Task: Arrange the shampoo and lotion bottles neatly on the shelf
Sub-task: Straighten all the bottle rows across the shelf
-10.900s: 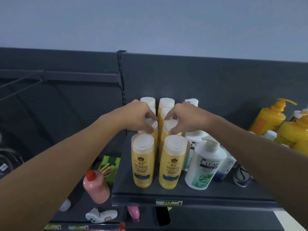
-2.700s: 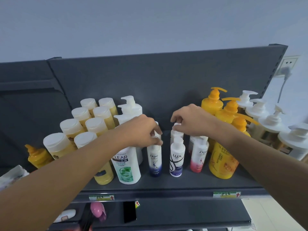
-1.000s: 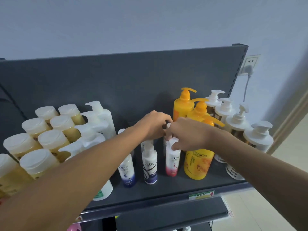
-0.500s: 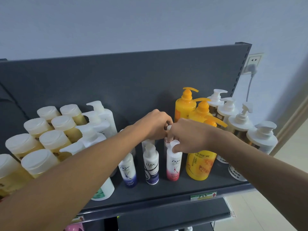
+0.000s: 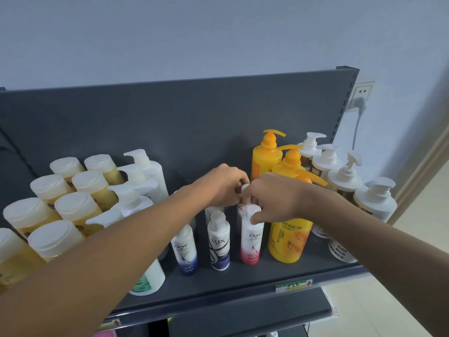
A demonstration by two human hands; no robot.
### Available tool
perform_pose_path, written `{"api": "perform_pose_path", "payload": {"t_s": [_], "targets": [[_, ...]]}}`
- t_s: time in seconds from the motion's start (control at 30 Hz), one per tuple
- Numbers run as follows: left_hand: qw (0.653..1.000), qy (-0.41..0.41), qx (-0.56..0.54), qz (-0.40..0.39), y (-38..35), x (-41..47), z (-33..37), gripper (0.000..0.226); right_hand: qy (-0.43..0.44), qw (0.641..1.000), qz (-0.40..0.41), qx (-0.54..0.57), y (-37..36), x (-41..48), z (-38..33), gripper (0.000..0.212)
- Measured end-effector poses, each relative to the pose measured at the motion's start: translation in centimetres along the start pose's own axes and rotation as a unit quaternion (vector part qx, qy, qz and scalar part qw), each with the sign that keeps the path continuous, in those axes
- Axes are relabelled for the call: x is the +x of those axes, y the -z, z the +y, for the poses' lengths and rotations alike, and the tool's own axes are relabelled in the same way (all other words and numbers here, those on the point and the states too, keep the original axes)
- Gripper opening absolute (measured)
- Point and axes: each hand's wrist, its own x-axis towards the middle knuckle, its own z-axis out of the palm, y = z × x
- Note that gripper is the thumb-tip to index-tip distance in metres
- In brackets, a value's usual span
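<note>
Three small white bottles stand in a front row on the dark shelf (image 5: 243, 279): a blue Dove bottle (image 5: 185, 249), a Lux bottle (image 5: 218, 242) and a pink Dove bottle (image 5: 251, 239). More small bottles stand behind them, mostly hidden by my hands. My right hand (image 5: 274, 198) pinches the cap of the pink Dove bottle. My left hand (image 5: 222, 186) is closed over the white cap of a small bottle in the back row; both hands touch each other.
Yellow bottles with white flip caps (image 5: 75, 205) and white pump bottles (image 5: 138, 186) fill the left. Yellow pump bottles (image 5: 290, 239) and white pump bottles (image 5: 374, 200) stand on the right. A wall socket with a plug (image 5: 360, 98) is beside the shelf's back panel.
Compared with a second ago both hands stay over the small bottles, nearly still. My right thumb now rests lower on the pink Dove bottle's cap.
</note>
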Motion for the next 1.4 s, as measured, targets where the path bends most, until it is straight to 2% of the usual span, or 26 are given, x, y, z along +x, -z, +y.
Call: {"api": "perform_pose_path", "payload": {"t_s": [0.07, 0.17, 0.33, 0.4, 0.5, 0.7, 0.83, 0.97, 1.4], "targets": [[1.0, 0.0, -0.014, 0.013, 0.2, 0.1, -0.4, 0.031, -0.016, 1.0, 0.024, -0.009, 1.2, -0.5, 0.0, 0.043], [0.998, 0.002, -0.05, 0.05, 0.9, 0.2, -0.6, 0.027, -0.041, 0.996, 0.081, -0.012, 3.5, -1.9, 0.5, 0.038], [0.991, -0.004, -0.087, 0.104, 3.0, 1.2, 0.9, 0.038, -0.097, 0.99, 0.099, -0.011, 7.0, -4.6, 3.2, 0.046], [0.987, 0.003, -0.113, 0.111, 3.4, 1.9, 1.8, 0.039, -0.112, 0.99, 0.089, 0.003, 7.5, -5.1, 4.3, 0.051], [0.989, 0.014, -0.118, 0.086, 2.9, 3.0, 3.3, 0.048, -0.12, 0.993, 0.019, -0.008, 6.7, -5.3, 5.6, 0.062], [0.988, 0.054, -0.128, 0.073, 1.8, 6.2, 5.7, 0.08, -0.057, 0.998, -0.016, 0.019, 3.3, -5.0, 7.7, 0.052], [0.984, 0.073, -0.153, 0.052, 0.4, 7.3, 6.9, 0.089, -0.025, 0.999, 0.028, 0.02, 2.3, -5.2, 8.4, 0.043], [0.983, 0.086, -0.152, 0.057, -0.1, 7.6, 7.1, 0.092, -0.033, 0.998, 0.058, 0.02, 2.1, -5.6, 8.7, 0.048], [0.966, 0.054, -0.201, 0.151, -1.3, 8.3, 7.6, 0.042, -0.021, 0.996, 0.08, 0.046, 1.7, -5.9, 9.5, 0.049]]}}
